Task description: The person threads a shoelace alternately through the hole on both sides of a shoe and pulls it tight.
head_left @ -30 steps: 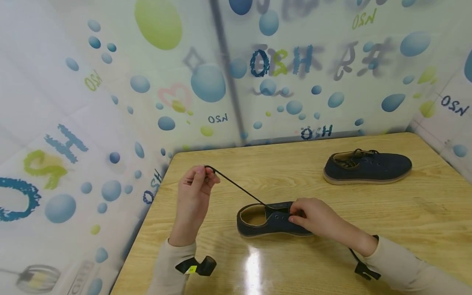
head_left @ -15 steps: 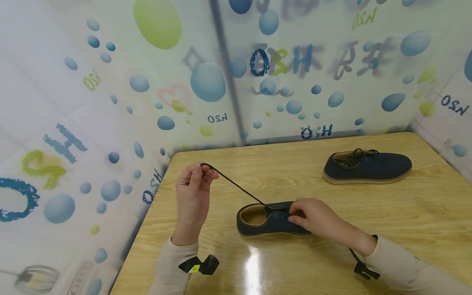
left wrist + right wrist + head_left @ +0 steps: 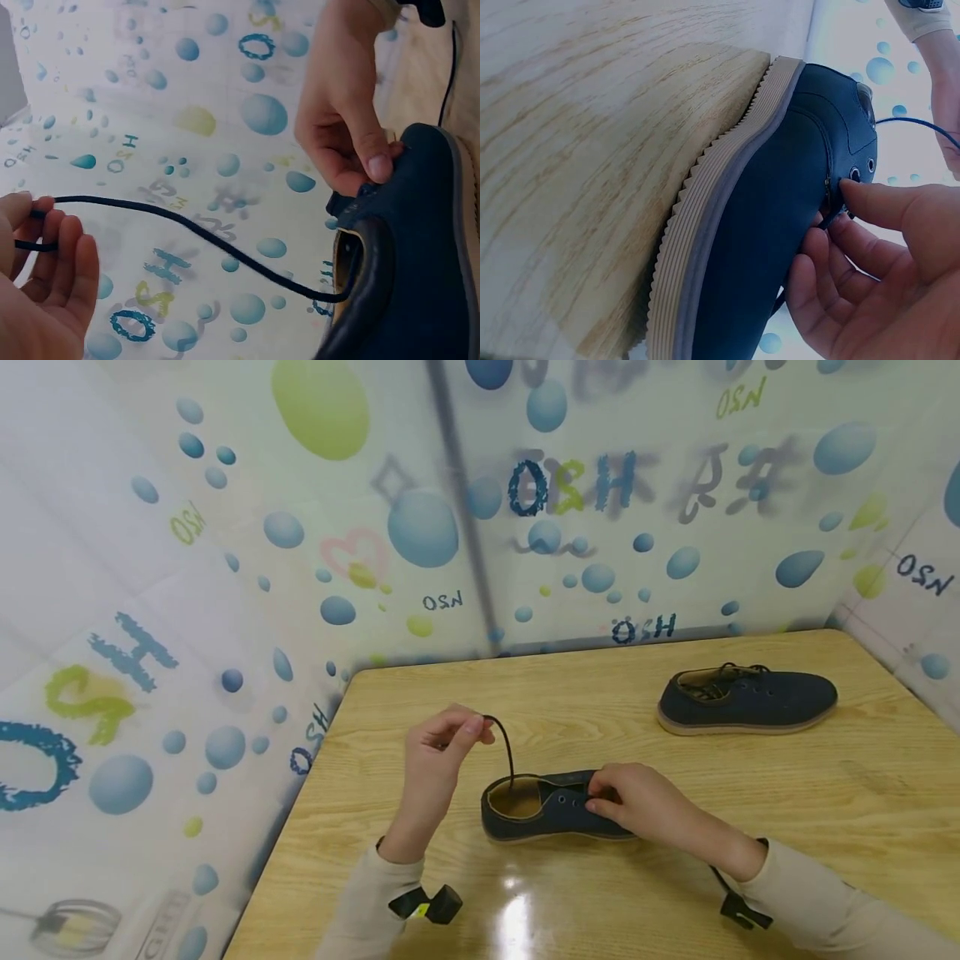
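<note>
A navy shoe (image 3: 536,827) with a tan sole sits on the table, its opening to the left. My left hand (image 3: 442,747) is raised above and left of the heel and pinches a dark shoelace (image 3: 150,209) between thumb and fingers. From there the lace droops in a slack curve into the shoe's opening. At the front of the lacing, my right hand (image 3: 641,793) grips the shoe by its eyelet flap, thumb beside the metal eyelets (image 3: 855,174). Some lace shows under those right fingers, while the toe is hidden behind the hand in the head view.
A second navy shoe (image 3: 787,703), laced, stands at the back right of the wooden table (image 3: 795,793). Behind and left of the table hangs a pale curtain (image 3: 420,435) printed with bubbles. Each wrist wears a small black camera (image 3: 447,903).
My left hand has moved right and slightly lower, toward the shoe's heel. The lace, earlier stretched straight from the shoe, now hangs slack. My right hand and the shoe have stayed put.
</note>
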Demonstrator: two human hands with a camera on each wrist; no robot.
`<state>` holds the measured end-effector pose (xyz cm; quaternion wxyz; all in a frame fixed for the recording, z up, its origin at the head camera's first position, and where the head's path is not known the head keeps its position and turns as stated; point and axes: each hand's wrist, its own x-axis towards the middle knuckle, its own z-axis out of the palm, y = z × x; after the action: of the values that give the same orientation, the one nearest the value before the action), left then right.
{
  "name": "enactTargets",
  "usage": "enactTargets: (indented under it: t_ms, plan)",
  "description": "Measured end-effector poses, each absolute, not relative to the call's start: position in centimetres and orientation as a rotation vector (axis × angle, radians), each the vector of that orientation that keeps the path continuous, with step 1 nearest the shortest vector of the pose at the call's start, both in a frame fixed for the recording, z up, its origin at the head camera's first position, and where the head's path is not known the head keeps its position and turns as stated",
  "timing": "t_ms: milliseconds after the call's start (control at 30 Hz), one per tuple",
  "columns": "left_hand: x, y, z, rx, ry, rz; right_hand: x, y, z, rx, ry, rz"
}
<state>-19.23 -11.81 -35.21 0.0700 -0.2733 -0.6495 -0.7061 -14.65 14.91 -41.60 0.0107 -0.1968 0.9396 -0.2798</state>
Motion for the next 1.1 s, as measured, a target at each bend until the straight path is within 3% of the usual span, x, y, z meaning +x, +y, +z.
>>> enactTargets:
  t_ms: [433,800,1100]
  plan:
    - [-19.4,-10.6,-37.4,-0.909,-2.539,-1.922,-14.7,14.9,-41.6,-0.623,2.952,-0.859]
    - [-18.1,-9.2,-38.1,-1.170,-2.963,-0.472,-14.8,16.0,-40.6,-0.724,2.861,-0.878]
    - [-18.4,-7.6,-39.4,-1.137,-2.889,0.040,-15.3,18.2,-39.0,-0.614,3.000,-0.689]
